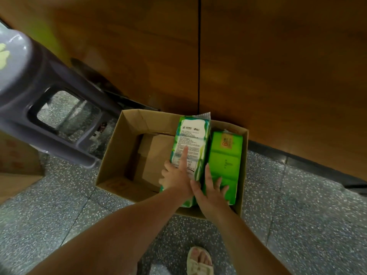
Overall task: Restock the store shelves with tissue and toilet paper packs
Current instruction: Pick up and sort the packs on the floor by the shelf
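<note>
An open cardboard box [111,153] sits on the floor against a wooden wall. Inside, at its right side, stand two green tissue packs. The taller green-and-white pack [190,135] is raised above the box rim, printed side up. My left hand [176,177] grips its near end, index finger stretched along the label. My right hand [210,193] presses on that pack's right edge, fingers spread over the plain green pack [224,161] beside it. The box's left half shows only bare cardboard flaps.
A grey plastic stool [35,100] stands at the left, one leg touching the box. Another cardboard carton [15,159] sits at the far left. Brown wooden panels [278,66] rise behind. My sandalled foot [199,261] is on the speckled floor.
</note>
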